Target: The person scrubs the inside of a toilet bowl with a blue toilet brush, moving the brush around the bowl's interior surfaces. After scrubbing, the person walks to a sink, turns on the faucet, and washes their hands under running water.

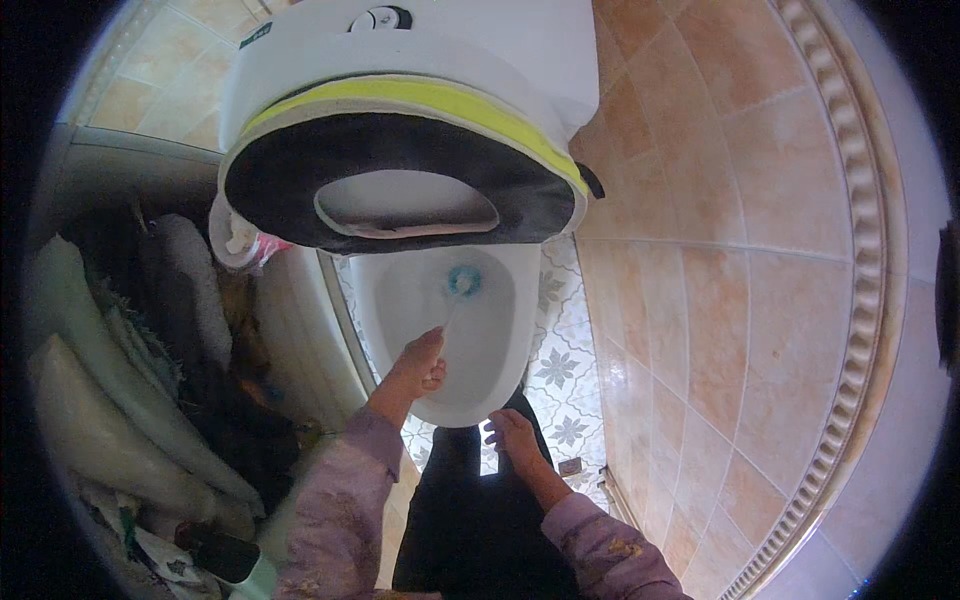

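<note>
My left hand [422, 365] grips the thin whitish handle of a toilet brush [464, 282]. The round head has teal bristles around a pale centre and sits inside the white toilet bowl [480, 360], towards its back. Just off the bowl's front rim, at the right, is my right hand [513, 436]. Its fingers are loosely bent and apart, with nothing visible in them. Above the bowl stands the raised toilet seat with a black padded cover [277, 176], edged in yellow-green. Its opening shows the pale lid behind.
The cistern [480, 37] carries a round flush button [382, 18]. A tiled wall [712, 172] runs close along the right. Patterned floor tiles [556, 367] show beside the bowl. Piled cloths [97, 360] and a pale bin with crumpled contents [238, 240] stand at left.
</note>
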`<state>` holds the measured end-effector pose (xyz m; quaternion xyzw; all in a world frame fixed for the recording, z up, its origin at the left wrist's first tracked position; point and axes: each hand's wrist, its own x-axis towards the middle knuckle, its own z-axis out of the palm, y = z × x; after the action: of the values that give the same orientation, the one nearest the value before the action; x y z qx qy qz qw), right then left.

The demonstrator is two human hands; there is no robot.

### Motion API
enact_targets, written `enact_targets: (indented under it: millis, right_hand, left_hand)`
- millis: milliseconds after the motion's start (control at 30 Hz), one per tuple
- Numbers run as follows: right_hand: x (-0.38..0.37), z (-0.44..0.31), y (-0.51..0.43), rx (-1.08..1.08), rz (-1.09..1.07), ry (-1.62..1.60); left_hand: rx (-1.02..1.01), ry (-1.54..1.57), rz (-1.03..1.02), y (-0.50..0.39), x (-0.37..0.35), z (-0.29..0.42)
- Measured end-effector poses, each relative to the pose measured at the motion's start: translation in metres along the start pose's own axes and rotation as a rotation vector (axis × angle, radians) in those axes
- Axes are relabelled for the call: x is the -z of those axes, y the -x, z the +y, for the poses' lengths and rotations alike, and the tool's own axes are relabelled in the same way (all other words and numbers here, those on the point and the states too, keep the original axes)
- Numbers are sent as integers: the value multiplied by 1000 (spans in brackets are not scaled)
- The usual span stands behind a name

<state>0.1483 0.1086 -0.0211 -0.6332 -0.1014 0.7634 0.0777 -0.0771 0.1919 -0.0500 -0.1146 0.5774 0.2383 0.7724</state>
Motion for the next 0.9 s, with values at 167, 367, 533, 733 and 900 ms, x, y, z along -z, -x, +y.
enact_targets:
  millis: [167, 367, 533, 733, 900]
  right_hand:
    - [-36, -9, -3, 100, -99, 2]
    - [-38, -20, -7, 122, -135, 102]
    - [-31, -13, -11, 129, -125, 87]
    - [-38, -18, -3, 84, -105, 129]
    - [-36, -11, -8, 154, -130, 148]
  left_hand:
    - [-368, -878, 206, -16, 24, -11]
    - [-670, -2079, 725, -4, 61, -19]
    - [-448, -2005, 517, 28, 81, -8]
    - [-824, -1487, 359, 8, 21, -111]
    - [-558, -1617, 502, 24, 26, -33]
